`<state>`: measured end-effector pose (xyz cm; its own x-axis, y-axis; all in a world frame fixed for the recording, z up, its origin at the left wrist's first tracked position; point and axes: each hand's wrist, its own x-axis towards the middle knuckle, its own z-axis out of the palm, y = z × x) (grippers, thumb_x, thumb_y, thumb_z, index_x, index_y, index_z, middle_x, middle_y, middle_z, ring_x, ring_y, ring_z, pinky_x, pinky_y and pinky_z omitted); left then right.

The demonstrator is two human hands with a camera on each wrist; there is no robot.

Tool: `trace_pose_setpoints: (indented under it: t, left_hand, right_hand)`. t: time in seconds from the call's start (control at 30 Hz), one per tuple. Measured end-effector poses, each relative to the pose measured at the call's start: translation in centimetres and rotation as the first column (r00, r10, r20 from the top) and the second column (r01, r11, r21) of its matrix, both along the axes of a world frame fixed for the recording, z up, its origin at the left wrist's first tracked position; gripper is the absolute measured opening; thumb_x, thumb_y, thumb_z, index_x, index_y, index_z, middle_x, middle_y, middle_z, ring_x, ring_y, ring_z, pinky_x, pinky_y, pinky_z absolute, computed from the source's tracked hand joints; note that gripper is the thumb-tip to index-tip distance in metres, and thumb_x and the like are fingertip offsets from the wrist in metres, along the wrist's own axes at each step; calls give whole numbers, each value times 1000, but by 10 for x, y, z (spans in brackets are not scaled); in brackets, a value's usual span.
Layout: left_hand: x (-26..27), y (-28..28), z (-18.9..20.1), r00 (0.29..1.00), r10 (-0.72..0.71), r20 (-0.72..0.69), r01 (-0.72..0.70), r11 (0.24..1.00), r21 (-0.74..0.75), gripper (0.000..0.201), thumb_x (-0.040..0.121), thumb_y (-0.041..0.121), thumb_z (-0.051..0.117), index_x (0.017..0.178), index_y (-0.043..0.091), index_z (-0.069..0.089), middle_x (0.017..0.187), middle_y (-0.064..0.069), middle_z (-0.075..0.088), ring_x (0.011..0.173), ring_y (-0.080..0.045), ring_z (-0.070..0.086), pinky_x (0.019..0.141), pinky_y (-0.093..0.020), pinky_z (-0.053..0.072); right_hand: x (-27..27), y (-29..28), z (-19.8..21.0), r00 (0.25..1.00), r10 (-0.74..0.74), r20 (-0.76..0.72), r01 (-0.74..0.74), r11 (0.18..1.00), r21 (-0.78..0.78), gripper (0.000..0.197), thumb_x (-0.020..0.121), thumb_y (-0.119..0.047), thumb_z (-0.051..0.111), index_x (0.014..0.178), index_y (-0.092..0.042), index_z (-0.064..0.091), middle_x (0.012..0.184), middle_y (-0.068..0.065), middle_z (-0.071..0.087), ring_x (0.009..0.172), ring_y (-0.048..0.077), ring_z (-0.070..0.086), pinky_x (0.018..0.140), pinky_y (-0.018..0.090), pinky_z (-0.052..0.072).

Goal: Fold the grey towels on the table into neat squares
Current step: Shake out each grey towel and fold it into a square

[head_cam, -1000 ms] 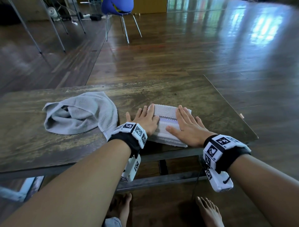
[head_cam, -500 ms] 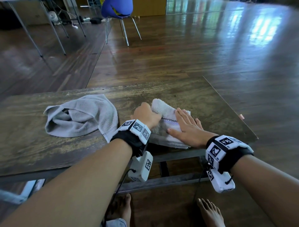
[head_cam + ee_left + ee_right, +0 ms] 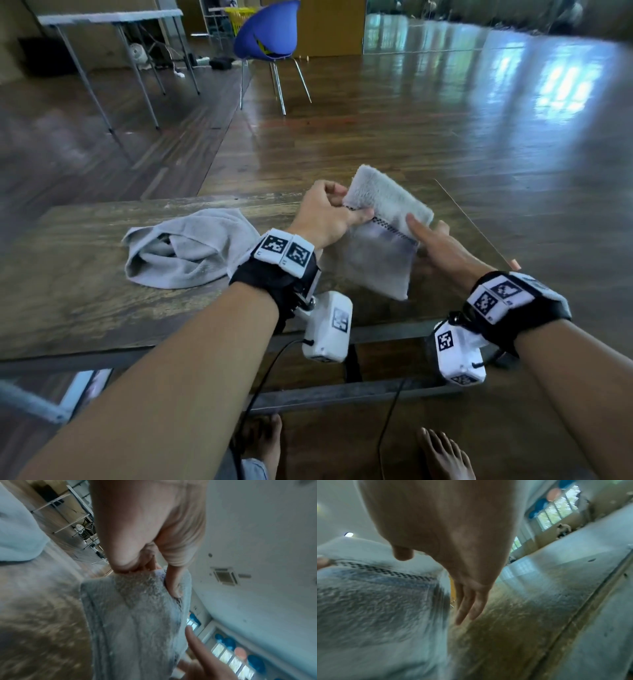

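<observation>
A folded grey towel [image 3: 373, 253] with a checked band is tilted up off the wooden table [image 3: 85, 308], its far part bent over toward me. My left hand [image 3: 329, 216] pinches its left edge between thumb and fingers, as the left wrist view [image 3: 154, 568] shows close up on the towel [image 3: 137, 622]. My right hand [image 3: 428, 233] holds the right edge, thumb on the front and fingers behind; in the right wrist view its fingers [image 3: 467, 608] run straight along the towel [image 3: 376, 601]. A second grey towel [image 3: 191, 250] lies crumpled to the left.
The table's right edge [image 3: 479, 226] runs close beside my right hand, and its near edge is just below my wrists. A blue chair [image 3: 267, 37] and a white folding table [image 3: 113, 17] stand far off on the wooden floor.
Both hands lay flat on the folded towel a second ago. The left hand then gripped its left edge, and now both hands have raised the towel off the table.
</observation>
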<state>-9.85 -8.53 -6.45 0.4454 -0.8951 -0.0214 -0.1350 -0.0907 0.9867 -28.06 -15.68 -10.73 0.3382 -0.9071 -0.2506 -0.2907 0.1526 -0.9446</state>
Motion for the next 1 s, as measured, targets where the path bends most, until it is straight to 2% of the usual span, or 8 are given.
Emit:
trace_pose_setpoints:
  t: [0.1, 0.2, 0.4, 0.53, 0.73, 0.87, 0.93, 1.0]
  left_hand:
    - [3, 23, 29, 990, -35, -139, 24, 997, -77, 52, 63, 9, 91, 98, 17, 54, 105, -10, 72, 102, -29, 69, 91, -47, 57]
    - [19, 62, 59, 978, 32, -207, -60, 990, -130, 47, 66, 9, 90, 95, 16, 54, 109, -15, 71, 104, -34, 69, 92, -48, 56]
    - [72, 182, 117, 975, 207, -79, -219, 955, -199, 46, 75, 28, 85, 107, 7, 61, 98, -9, 70, 84, -20, 69, 69, -35, 57]
    - [110, 279, 117, 925, 366, -103, -380, 894, -238, 40, 80, 27, 81, 107, 12, 56, 100, -11, 67, 83, -20, 66, 68, -38, 53]
    - [163, 425, 33, 728, 666, -167, -684, 723, -98, 28, 85, 29, 77, 103, 18, 58, 84, 8, 73, 61, -4, 67, 45, -22, 50]
    - [181, 493, -74, 489, 836, -248, -829, 534, 166, 60, 67, 31, 77, 117, 10, 52, 110, -13, 67, 90, -27, 69, 71, -50, 58]
    - [177, 510, -126, 426, 871, -246, -828, 485, 282, 58, 71, 24, 75, 118, 10, 43, 109, -14, 64, 91, -30, 66, 75, -48, 57]
    - [170, 519, -179, 400, 887, -231, -804, 460, 376, 48, 81, 9, 69, 109, 17, 32, 98, -9, 57, 77, -22, 58, 64, -37, 52]
  right_hand:
    - [3, 20, 24, 972, 68, 227, -82, 995, 54, 84, 78, -57, 69, 144, -12, 42, 138, 13, 59, 120, 33, 63, 100, 56, 51]
    - [18, 43, 63, 936, 113, 332, -108, 994, -33, 52, 84, -33, 72, 126, -4, 62, 125, 18, 68, 112, 37, 64, 101, 54, 48]
    - [80, 126, 163, 923, 273, 271, -229, 956, -183, 77, 68, -16, 63, 139, 2, 41, 132, 18, 52, 107, 31, 59, 77, 42, 55]
    - [146, 201, 189, 896, 408, 175, -356, 896, -263, 58, 77, 1, 56, 131, 5, 37, 117, 15, 44, 104, 28, 51, 80, 44, 47]
    - [257, 310, 129, 746, 647, -156, -664, 707, -242, 53, 88, -5, 57, 129, -12, 26, 106, 4, 44, 91, 20, 50, 71, 34, 42]
    - [315, 377, 48, 524, 747, -410, -844, 521, -129, 73, 96, -16, 53, 151, -11, 6, 92, -4, 45, 70, 10, 51, 52, 24, 41]
    - [330, 400, 1, 437, 755, -489, -878, 476, -50, 80, 95, -12, 53, 154, -8, -1, 88, 2, 49, 70, 14, 54, 56, 28, 42]
    - [340, 415, -49, 370, 745, -555, -880, 473, 48, 85, 94, -8, 53, 155, -6, -6, 108, 15, 57, 87, 23, 61, 73, 34, 49]
